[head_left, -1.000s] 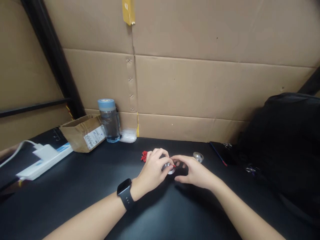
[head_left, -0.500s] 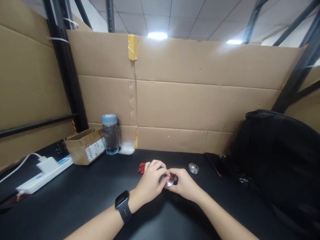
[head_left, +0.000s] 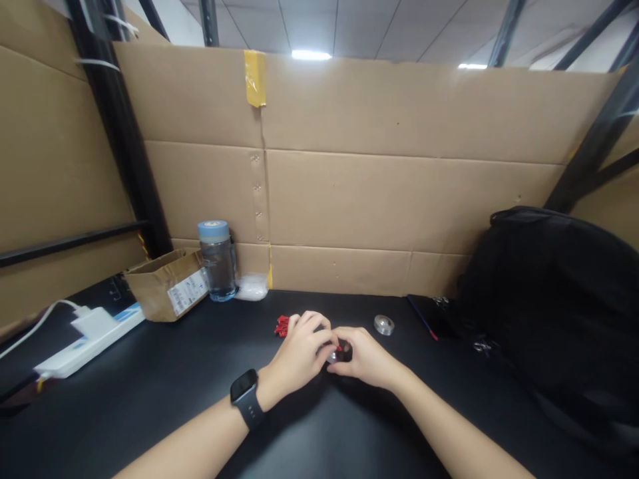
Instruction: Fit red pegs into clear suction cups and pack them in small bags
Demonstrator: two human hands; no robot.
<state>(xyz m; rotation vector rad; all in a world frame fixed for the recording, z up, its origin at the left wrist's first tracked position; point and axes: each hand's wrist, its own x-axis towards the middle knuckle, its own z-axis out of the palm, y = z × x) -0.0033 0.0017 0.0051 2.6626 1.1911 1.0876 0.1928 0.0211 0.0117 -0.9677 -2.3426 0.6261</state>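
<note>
At the middle of the black table, my left hand point(head_left: 305, 349) and my right hand point(head_left: 367, 359) meet, both with closed fingers. Between them is a small shiny, clear or silvery round thing point(head_left: 332, 357), mostly covered by fingers. My right thumb and forefinger curve around it. A small red piece point(head_left: 339, 348) shows at my left fingertips, against the round thing; its kind is hard to make out. Just behind my left hand lies a small pile of red pieces point(head_left: 282, 325). A clear tape roll point(head_left: 384, 324) rests beyond my right hand.
At the left stand a white power strip point(head_left: 84, 342) with a plug, a torn cardboard box point(head_left: 167, 286) and a blue-lidded bottle point(head_left: 217, 263). A white plastic packet point(head_left: 252, 287) lies beside it. A pen point(head_left: 424, 320) and a black backpack point(head_left: 549, 319) are at the right. Cardboard walls point(head_left: 349, 206) enclose the table.
The view has tilted and shifted slightly, so the scene sits a little higher. My fingers have closed further over the round thing, and less of it shows. Other objects stay in place.
</note>
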